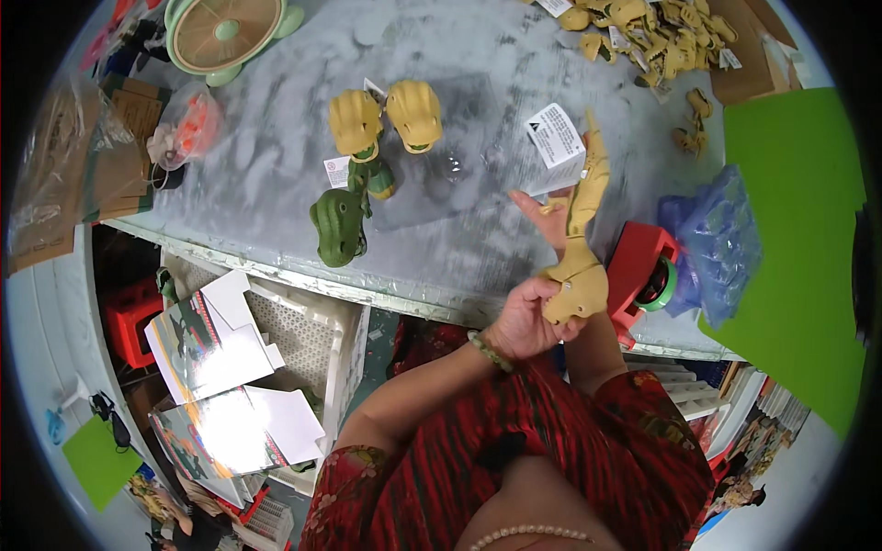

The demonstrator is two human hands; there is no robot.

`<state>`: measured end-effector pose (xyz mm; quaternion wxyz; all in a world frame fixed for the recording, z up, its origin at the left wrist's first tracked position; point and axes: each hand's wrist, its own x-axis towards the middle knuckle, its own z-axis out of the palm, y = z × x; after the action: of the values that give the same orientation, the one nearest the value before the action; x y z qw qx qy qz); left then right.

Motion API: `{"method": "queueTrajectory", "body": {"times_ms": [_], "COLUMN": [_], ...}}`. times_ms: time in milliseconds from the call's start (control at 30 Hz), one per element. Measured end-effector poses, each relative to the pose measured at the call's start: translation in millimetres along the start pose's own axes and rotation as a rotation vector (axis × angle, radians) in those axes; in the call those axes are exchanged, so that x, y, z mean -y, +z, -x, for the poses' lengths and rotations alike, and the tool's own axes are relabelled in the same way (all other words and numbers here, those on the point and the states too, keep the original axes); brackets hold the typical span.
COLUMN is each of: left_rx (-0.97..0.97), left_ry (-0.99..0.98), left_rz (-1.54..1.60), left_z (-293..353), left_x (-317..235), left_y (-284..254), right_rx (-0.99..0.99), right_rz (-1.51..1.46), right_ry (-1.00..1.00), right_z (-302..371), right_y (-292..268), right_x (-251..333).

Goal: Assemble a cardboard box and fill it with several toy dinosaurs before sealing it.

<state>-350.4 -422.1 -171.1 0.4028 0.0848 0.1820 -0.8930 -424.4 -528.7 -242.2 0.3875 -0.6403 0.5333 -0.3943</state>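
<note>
A tan toy dinosaur (586, 207) is held over the table's front edge, its head toward me and its tail pointing away. My left hand (530, 321) grips the head between thumb and fingers. Behind the body lies my right hand (548, 220), holding the toy from its far side; some of its fingers are hidden. A white printed tag (554, 138) hangs beside the tail. To the left on the table stand two tan dinosaur toys (354, 122) and a green one (338, 228), with small white tags near them.
Tan toys (657, 37) are heaped at the back right by a cardboard box (749, 55). A red tape dispenser (640, 275) and blue plastic bag (726, 243) sit right of my hands. At left are a green fan (225, 69), a bag of orange pieces (193, 124) and printed boxes (216, 335) over a crate.
</note>
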Motion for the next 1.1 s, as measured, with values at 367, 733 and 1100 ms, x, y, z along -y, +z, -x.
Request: {"method": "queueTrajectory", "body": {"times_ms": [367,733,1100], "left_rx": [0.213,-0.022,-0.265], "left_ry": [0.037,0.019,0.866], "left_rz": [0.266,-0.366,-0.862], "left_z": [3,-1,-36], "left_x": [2,-18,-97], "left_y": [10,15,2], "right_rx": [0.078,-0.084,0.114], "right_rz": [-0.398,-0.143,-0.182], "right_ry": [-0.237,-0.643,-0.2], "right_z": [-17,-20,-7], "right_y": [-36,-20,-29], "right_x": [54,46,43]}}
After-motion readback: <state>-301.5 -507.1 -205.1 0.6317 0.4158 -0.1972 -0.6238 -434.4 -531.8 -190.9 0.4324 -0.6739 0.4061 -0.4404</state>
